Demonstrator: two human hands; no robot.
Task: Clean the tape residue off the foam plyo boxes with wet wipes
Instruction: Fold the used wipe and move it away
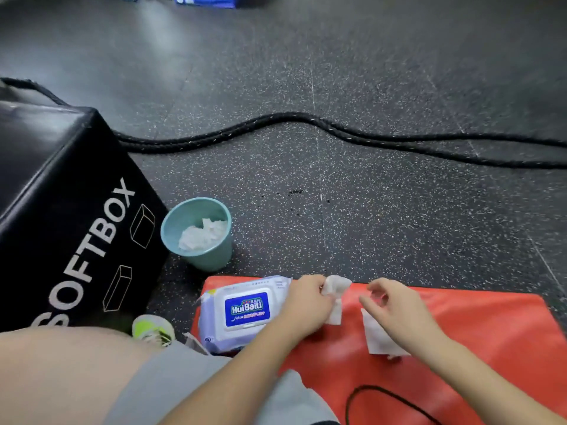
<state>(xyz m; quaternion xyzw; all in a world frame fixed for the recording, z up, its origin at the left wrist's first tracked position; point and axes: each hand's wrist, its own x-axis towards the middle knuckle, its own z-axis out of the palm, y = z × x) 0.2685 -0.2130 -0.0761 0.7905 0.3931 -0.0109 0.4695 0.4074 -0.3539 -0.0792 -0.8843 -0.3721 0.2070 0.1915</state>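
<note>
Wet wipe (336, 291) pinched in left hand (306, 305), above red plyo box (491, 332) top. Second wipe (379, 337) lies flat on same red surface, under right hand (399, 311). Right hand fingers loosely curled above it; appears to hold nothing, though motion blur limits certainty. Wipes pack (244, 312), lid closed, sits on red box's left edge, beside left hand. Teal bin (199, 236) with used wipes on floor, touching black plyo box (70, 216) marked SOFTBOX. Black rope (337, 133) across floor beyond.
</note>
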